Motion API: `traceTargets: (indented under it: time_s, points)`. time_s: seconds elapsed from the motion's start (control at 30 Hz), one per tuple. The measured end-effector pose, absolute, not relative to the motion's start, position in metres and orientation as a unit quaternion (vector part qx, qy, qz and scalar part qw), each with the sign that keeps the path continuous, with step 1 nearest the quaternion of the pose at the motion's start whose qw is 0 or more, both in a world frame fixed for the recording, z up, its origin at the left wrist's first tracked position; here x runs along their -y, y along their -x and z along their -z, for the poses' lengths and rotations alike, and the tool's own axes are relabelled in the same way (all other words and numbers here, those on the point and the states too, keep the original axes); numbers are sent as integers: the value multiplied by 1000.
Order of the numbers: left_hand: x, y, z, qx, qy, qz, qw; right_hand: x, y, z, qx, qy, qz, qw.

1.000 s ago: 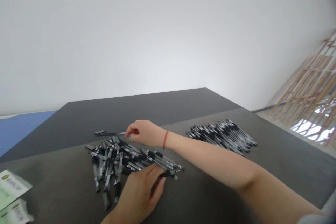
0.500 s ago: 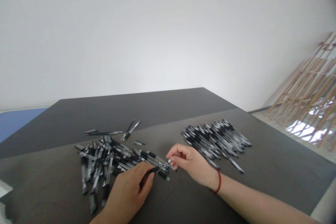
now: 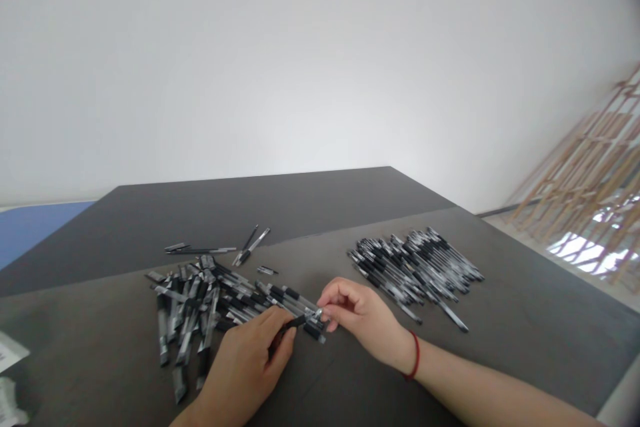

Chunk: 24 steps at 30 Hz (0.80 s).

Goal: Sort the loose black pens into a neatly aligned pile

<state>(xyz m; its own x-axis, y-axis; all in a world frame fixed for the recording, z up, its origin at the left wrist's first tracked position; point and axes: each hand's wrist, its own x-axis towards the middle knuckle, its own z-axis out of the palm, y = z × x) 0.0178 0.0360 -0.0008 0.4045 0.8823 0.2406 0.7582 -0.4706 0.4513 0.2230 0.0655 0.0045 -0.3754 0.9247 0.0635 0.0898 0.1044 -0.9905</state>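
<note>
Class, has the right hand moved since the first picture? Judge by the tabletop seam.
Yes, rightward and nearer the person: then, the right hand overlapped the tabletop seam; now it is on the near side, close to the left hand.

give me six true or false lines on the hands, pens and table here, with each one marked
1. The left hand holds a pen. True.
2. The right hand has a red band around its wrist. True.
3. The right hand is far from the held pen. False: it is right by the pen's end.
4. In the picture, the jumbled pens lie left of the aligned pens. True.
5. The aligned pens stand upright in a holder. False: they lie on the table.
6. The table is bright yellow. False: it is dark grey.
</note>
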Motion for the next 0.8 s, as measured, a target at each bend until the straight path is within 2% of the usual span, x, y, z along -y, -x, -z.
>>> traceTargets:
  time_s: [0.13, 0.33, 0.8]
  points:
    - [-35, -19, 0, -490, -833, -225, 121, -64, -224, -4, 661, 411, -511, 363]
    - [-35, -19, 1, -483, -848, -208, 72, -61, -229, -9, 800, 392, -311, 330]
    - [-32, -20, 4, -468, -865, -178, 19, -57, -230, -13, 838, 406, -266, 247]
